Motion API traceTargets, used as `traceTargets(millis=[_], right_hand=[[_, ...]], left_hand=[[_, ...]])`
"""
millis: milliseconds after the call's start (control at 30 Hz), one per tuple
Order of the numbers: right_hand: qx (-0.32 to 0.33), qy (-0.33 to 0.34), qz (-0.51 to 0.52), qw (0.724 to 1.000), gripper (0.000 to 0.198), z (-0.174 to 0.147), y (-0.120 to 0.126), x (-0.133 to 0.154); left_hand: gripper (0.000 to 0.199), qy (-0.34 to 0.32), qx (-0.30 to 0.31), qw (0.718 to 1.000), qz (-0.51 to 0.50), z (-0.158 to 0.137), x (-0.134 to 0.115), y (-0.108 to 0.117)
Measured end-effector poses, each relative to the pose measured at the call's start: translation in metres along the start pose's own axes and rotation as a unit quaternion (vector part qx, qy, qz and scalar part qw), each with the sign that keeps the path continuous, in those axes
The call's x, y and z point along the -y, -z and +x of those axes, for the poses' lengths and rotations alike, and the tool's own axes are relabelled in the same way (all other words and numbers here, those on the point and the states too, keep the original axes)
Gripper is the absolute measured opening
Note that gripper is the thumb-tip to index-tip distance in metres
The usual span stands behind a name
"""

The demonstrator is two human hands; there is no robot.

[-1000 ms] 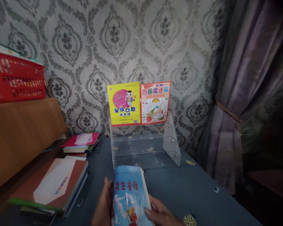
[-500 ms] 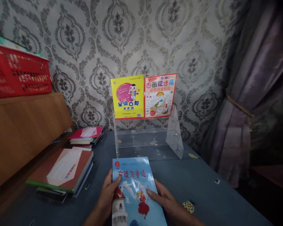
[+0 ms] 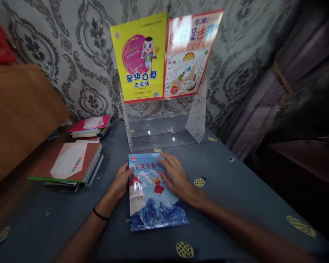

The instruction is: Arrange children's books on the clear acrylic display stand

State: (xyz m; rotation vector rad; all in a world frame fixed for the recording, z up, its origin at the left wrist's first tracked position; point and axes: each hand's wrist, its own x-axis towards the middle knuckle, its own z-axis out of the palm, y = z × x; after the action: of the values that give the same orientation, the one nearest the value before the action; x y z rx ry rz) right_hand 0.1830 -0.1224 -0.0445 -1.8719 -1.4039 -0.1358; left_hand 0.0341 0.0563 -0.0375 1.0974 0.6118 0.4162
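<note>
A blue storybook [image 3: 153, 204] with red lettering, white swans and waves on its cover lies front up on the dark table in front of me. My left hand [image 3: 122, 180] grips its left edge, thumb at the cover and the other fingers partly hidden along the side. Over the upper right of the cover, my right hand [image 3: 174, 173] is open, its fingers stretched out across the book. Just beyond stands a clear acrylic book rack [image 3: 159, 142] with a yellow workbook [image 3: 142, 54] and a red-bordered picture book [image 3: 185, 69] side by side on its top tier.
On the left are a stack of books with a brown cover on top [image 3: 90, 153] and a smaller pile with a pink cover [image 3: 104, 120]. A wooden cabinet [image 3: 22, 106] carries a red plastic basket [image 3: 0, 47]. A grey curtain [image 3: 252, 91] hangs at the right.
The storybook has come down flat onto the table. My right hand has left its right edge and spread over the upper cover. The view has tilted down and closer.
</note>
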Motion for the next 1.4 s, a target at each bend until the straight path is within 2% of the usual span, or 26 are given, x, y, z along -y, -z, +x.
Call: traceTargets(millis=[67, 167, 333, 567, 667, 767, 1000, 1100, 1167, 1233, 1267, 1333, 1400], right_hand=[[0.061, 0.060, -0.001, 0.996, 0.040, 0.007, -0.008, 0.014], [0.132, 0.087, 0.016, 0.987, 0.044, 0.023, -0.026, 0.032], [0.180, 0.087, -0.006, 0.980, 0.047, 0.045, -0.044, 0.039], [0.158, -0.012, -0.054, 0.986, 0.050, 0.047, -0.035, 0.005], [0.145, -0.044, -0.052, 0.987, 0.053, 0.037, -0.029, -0.014], [0.122, -0.063, -0.043, 0.990, 0.057, 0.019, -0.024, -0.023], [0.118, -0.081, -0.021, 0.990, 0.058, -0.025, -0.010, 0.002], [0.111, -0.107, 0.030, 0.988, 0.066, -0.031, -0.002, 0.009], [0.082, -0.135, 0.090, 0.983, 0.076, -0.031, 0.001, 0.008], [0.040, -0.176, 0.182, 0.967, 0.085, -0.028, 0.004, 0.007], [0.026, -0.202, 0.248, 0.947, 0.086, -0.025, 0.005, 0.007], [0.032, -0.258, 0.404, 0.877, 0.080, -0.021, 0.007, 0.008], [0.067, -0.295, 0.542, 0.784, 0.067, -0.016, 0.009, 0.013]], left_hand=[[0.069, -0.022, -0.016, 1.000, 0.013, 0.000, 0.002, 0.001], [0.089, -0.046, -0.027, 0.998, 0.028, -0.001, 0.002, 0.002], [0.084, -0.020, -0.026, 0.999, 0.035, 0.000, 0.000, 0.004], [0.084, 0.009, -0.017, 1.000, 0.025, -0.002, -0.006, 0.001], [0.083, 0.013, -0.025, 1.000, 0.013, -0.002, -0.007, 0.001], [0.072, 0.014, -0.028, 1.000, 0.002, 0.000, -0.006, 0.003], [0.045, 0.013, -0.042, 0.999, 0.003, -0.004, -0.010, -0.002], [0.040, -0.009, -0.044, 0.999, -0.028, -0.008, -0.013, -0.009], [0.038, -0.015, -0.040, 0.998, -0.041, -0.010, -0.014, -0.012], [0.036, -0.016, -0.041, 0.998, -0.052, -0.010, -0.014, -0.013], [0.033, -0.017, -0.047, 0.997, -0.062, -0.010, -0.014, -0.013], [0.025, -0.018, -0.063, 0.994, -0.086, -0.010, -0.013, -0.011], [0.019, -0.008, -0.077, 0.991, -0.106, -0.009, -0.012, -0.010]])
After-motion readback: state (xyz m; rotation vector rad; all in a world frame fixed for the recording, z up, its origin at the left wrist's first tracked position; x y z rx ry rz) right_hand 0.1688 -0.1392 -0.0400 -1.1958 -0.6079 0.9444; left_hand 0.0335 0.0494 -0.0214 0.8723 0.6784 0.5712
